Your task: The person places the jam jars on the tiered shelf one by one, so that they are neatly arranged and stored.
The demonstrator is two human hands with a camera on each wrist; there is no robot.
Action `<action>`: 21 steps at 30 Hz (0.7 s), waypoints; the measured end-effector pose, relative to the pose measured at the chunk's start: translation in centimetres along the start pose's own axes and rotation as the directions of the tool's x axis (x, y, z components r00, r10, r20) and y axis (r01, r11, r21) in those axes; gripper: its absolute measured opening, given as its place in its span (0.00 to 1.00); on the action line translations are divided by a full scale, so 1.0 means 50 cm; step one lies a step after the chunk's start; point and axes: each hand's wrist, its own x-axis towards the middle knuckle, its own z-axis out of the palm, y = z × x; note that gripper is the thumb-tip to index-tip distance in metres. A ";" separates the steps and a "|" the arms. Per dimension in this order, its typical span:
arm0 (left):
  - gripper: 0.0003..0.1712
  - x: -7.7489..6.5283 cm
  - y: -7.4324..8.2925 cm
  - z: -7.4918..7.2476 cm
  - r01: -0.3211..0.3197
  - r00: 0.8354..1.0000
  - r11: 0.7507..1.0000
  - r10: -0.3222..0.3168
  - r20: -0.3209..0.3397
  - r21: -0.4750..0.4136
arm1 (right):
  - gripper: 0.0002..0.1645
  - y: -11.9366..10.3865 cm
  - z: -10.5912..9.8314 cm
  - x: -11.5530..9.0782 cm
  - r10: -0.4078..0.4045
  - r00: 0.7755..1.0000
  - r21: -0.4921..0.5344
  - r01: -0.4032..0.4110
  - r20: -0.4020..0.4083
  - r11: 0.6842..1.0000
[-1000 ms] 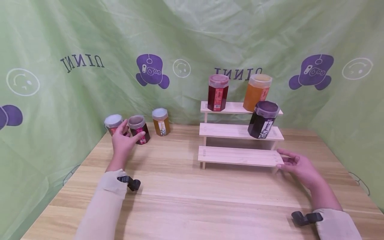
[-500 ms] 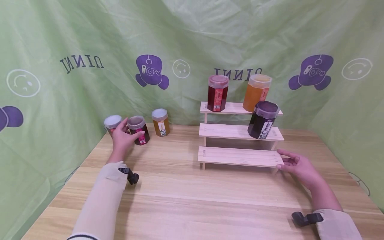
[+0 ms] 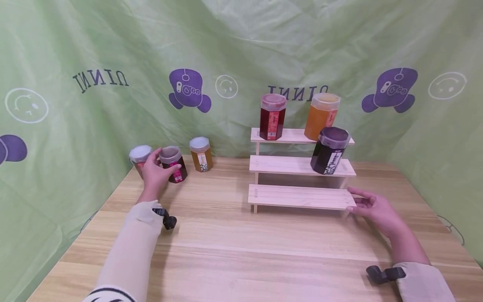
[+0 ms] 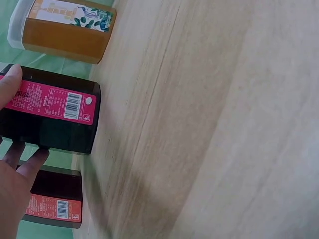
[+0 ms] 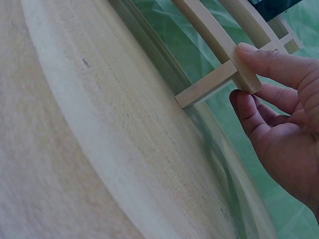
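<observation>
On the table's left side, my left hand [image 3: 154, 176] grips a dark jar with a pink label [image 3: 182, 168], thumb on one side and fingers on the other. The left wrist view has this jar [image 4: 50, 130] upright, its base close to the table. Just left of it, partly hidden by my hand, is a white-lidded jar with a red label [image 3: 139, 154]. A honey-coloured jar [image 3: 202, 159] stands to the right. At the three-tier wooden shelf [image 3: 298, 196], my right hand [image 3: 377, 212] pinches the right end of the lowest board [image 5: 246, 79].
A red jar [image 3: 272, 119] and an orange jar [image 3: 318, 121] stand on the top tier. On the right of the middle tier sits a dark purple jar [image 3: 326, 155]. Green printed cloth [image 3: 234, 46] hangs behind the wooden table [image 3: 241, 251] and along both sides.
My left forearm has shifted slightly, and a dark-striped part of its sleeve now shows at the bottom. Both hands keep their holds, and the jars stay in place.
</observation>
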 end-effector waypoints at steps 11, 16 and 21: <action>0.50 -0.012 -0.001 -0.001 0.012 0.999 0.999 -0.013 -0.042 -0.033 | 0.44 -0.002 -0.001 -0.002 0.009 1.000 -0.017 -0.009 -0.003 1.000; 0.50 -0.021 0.007 -0.003 0.036 0.998 0.999 -0.037 -0.052 -0.031 | 0.44 -0.003 -0.001 -0.001 0.013 1.000 -0.006 -0.013 -0.001 1.000; 0.50 -0.035 0.013 -0.006 0.054 0.997 0.998 -0.056 -0.058 -0.036 | 0.44 -0.003 0.000 -0.001 0.013 1.000 -0.002 -0.013 -0.006 1.000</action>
